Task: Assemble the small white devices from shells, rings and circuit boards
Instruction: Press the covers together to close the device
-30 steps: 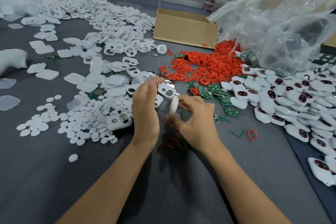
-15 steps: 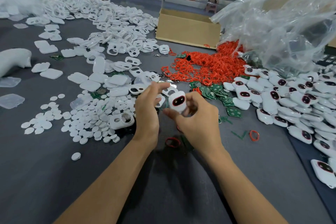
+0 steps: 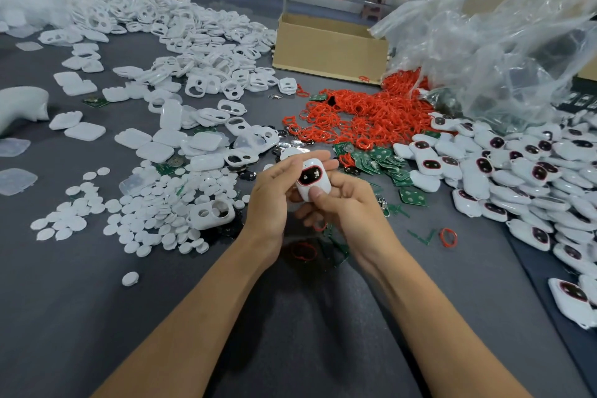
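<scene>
Left hand (image 3: 271, 200) and right hand (image 3: 349, 207) fingers clamp one closed device (image 3: 311, 179) just above the desk (image 3: 97, 317). A big finished pile (image 3: 517, 171) lies right. Many shells (image 3: 193, 42), rings (image 3: 365, 113) and boards (image 3: 381, 161) lie loose, so plenty is left.

A white device (image 3: 311, 179) with a red ring round its dark window is held between both hands above the grey table (image 3: 226, 333). It is gripped by the left hand (image 3: 271, 200) at its left side and by the right hand (image 3: 349, 207), thumb pressed on its lower end. Red rings (image 3: 365, 113) are heaped beyond, with green boards (image 3: 381, 161) just beside them. Assembled units (image 3: 517, 165) are piled at right, shells (image 3: 193, 52) and discs (image 3: 155, 213) at left.
</scene>
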Demonstrator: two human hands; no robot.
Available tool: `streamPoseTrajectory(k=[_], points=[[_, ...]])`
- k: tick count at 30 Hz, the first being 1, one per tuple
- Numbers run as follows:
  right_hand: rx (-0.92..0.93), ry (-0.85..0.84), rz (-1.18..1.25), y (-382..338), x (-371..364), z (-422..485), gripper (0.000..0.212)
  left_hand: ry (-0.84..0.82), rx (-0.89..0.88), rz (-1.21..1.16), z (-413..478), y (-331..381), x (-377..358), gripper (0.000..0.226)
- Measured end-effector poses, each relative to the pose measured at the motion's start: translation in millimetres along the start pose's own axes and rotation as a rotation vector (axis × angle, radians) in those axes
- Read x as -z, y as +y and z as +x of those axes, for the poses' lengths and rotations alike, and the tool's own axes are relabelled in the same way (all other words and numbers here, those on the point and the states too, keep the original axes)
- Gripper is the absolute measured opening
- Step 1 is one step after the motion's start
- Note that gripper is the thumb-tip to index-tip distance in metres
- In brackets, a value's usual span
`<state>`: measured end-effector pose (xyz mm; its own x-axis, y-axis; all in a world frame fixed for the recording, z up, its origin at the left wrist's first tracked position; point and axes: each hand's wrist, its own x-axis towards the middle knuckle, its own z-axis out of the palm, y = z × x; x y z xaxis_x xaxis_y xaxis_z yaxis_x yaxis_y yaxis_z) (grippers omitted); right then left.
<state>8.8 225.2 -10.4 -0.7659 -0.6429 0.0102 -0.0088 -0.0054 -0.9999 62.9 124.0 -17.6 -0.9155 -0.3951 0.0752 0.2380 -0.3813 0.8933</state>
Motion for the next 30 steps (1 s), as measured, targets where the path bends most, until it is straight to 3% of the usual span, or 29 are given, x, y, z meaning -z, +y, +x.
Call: streamPoseTrajectory(k=[19, 30], points=[[-0.011, -0.05, 0.233, -0.8, 0.3, 1.4, 0.015, -0.065, 0.035, -0.032, 1.8, -0.1, 3.8, 0.037], [-0.014, -0.015, 0.213, -2.1, 2.2, 1.3, 0.012, -0.024, 0.043, -0.068, 6.0, -1.7, 3.5, 0.033]])
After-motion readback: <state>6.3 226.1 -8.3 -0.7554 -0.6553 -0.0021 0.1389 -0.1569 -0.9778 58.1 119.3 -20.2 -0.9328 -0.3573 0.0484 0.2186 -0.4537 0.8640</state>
